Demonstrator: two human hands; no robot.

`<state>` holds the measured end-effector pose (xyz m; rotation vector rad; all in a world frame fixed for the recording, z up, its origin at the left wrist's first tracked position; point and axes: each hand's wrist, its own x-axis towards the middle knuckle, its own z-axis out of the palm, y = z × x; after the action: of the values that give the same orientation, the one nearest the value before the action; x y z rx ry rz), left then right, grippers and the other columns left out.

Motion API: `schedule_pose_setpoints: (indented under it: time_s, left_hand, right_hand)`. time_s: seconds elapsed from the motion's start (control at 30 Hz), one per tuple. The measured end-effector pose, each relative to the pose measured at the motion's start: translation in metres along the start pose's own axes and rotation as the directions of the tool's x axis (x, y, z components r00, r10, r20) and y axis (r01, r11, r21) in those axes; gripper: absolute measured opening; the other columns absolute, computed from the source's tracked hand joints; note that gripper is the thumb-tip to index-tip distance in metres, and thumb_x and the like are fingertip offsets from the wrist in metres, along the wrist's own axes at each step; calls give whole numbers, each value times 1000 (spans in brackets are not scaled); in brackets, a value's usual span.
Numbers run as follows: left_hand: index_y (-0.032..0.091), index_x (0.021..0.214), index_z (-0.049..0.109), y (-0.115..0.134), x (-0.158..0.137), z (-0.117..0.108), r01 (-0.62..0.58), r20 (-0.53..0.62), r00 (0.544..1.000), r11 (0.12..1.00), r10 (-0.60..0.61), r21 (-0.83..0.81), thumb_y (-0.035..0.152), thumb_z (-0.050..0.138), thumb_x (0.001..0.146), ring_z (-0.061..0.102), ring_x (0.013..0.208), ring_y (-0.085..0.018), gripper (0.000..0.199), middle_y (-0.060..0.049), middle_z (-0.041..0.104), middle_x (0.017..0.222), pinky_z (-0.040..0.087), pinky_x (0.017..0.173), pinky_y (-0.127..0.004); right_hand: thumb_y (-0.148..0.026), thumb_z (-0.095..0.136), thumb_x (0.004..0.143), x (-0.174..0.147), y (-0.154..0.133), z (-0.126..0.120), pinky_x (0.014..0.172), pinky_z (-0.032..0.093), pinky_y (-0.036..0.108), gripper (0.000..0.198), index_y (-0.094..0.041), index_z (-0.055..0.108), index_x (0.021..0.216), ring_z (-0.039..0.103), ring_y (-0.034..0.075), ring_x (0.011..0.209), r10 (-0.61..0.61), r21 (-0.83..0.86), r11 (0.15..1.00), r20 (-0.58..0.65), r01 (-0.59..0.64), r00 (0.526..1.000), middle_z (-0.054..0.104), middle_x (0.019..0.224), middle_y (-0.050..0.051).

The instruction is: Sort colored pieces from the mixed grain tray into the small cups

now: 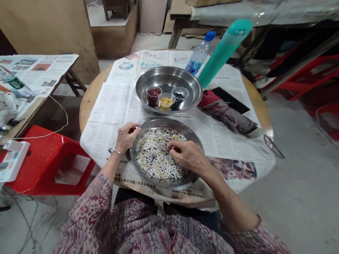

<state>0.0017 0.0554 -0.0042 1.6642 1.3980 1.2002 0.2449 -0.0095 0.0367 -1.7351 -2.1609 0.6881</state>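
A round steel tray (197, 142) in front of me holds a mix of white grains with black, yellow and dark red beans (156, 153). At its upper left rim, my left hand (126, 137), with a bracelet at the wrist, is closed on the edge. Over the right half of the mix, my right hand (187, 154) is pinched, fingertips at the grains; whatever lies between them is too small to make out. Just beyond stands a steel basin (166, 75) with three clear cups inside: red beans (154, 92), yellow kernels (165, 101) and black beans (179, 95).
Newspaper (106, 104) covers the round table. A plastic bottle (199, 54), a green tall container (225, 53), a folded umbrella (229, 115) and a dark flat device (231, 99) lie around the basin's right side. A red stool (49, 158) with a power strip (11, 161) stands left.
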Motion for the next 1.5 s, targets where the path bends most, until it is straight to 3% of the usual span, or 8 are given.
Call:
schedule_pose_setpoints:
  time_s: [0.07, 0.17, 0.27, 0.57, 0.73, 1.03, 1.27, 1.5]
  left_hand:
    - [15, 90, 75, 0, 0, 0, 1, 4, 1000, 1000, -1, -4, 28, 66, 78, 50, 60, -10, 20, 1, 61, 64, 41, 59, -23]
    - [15, 91, 75, 0, 0, 1, 3, -1, 1000, 1000, -3, -5, 28, 65, 79, 50, 60, -11, 20, 1, 62, 64, 41, 58, -23]
    - [16, 90, 75, 0, 0, 1, -1, -6, 1000, 1000, 1, 7, 27, 65, 79, 52, 61, -11, 19, 0, 64, 66, 41, 59, -24]
    - [15, 90, 75, 0, -1, 0, 5, 0, 1000, 1000, -5, -2, 24, 66, 79, 50, 59, -10, 18, 1, 61, 64, 42, 58, -24]
    - [15, 91, 75, 2, -2, 0, 12, 1, 1000, 1000, -12, -5, 24, 66, 79, 51, 61, -11, 17, 0, 64, 67, 43, 59, -24]
    - [15, 91, 75, 1, -1, 0, -5, -2, 1000, 1000, 5, 12, 24, 66, 79, 51, 60, -10, 17, 1, 63, 65, 43, 60, -24]
    - [15, 91, 75, 0, 0, 1, -8, -8, 1000, 1000, 9, 2, 26, 66, 78, 53, 61, -10, 19, 1, 64, 67, 43, 60, -24]
    - [15, 90, 75, -2, 0, 1, -8, -6, 1000, 1000, 8, 7, 25, 66, 78, 51, 60, -10, 18, 1, 62, 65, 42, 59, -24]
  right_hand:
    - [-25, 51, 77, -2, 8, -2, 59, 39, 26, 20, -24, 71, 77, 57, 15, 58, -20, 129, 992, 35, 15, 999, 66, 62, 0]
    - [-29, 50, 79, 3, 14, -5, 57, 40, 26, 24, -21, 72, 85, 55, 15, 56, -3, 196, 981, -50, 13, 999, 64, 62, 0]
    - [-28, 50, 82, 13, 11, -5, 59, 40, 28, 26, -21, 73, 92, 56, 15, 56, 3, 90, 996, -129, 9, 992, 67, 65, 2]
    - [-18, 50, 84, 27, -9, 6, 70, 42, 31, 27, -23, 74, 97, 68, 24, 82, 9, -242, 970, -34, -17, 999, 76, 87, 9]
    - [-20, 50, 85, 25, -6, 6, 67, 40, 31, 24, -22, 73, 91, 67, 23, 79, 21, -216, 976, -54, -32, 998, 75, 84, 8]
    - [-26, 50, 81, 9, 13, 2, 59, 40, 28, 25, -20, 73, 89, 58, 17, 57, 26, 86, 996, -112, -16, 993, 70, 67, 4]
    - [-25, 49, 83, 14, 16, 2, 64, 42, 29, 32, -18, 75, 100, 61, 18, 61, 34, -17, 999, -206, -38, 978, 75, 76, 7]
    - [-22, 51, 86, 27, 9, 5, 72, 43, 30, 29, -20, 75, 103, 68, 22, 80, 27, -172, 984, -117, -47, 993, 77, 89, 9]
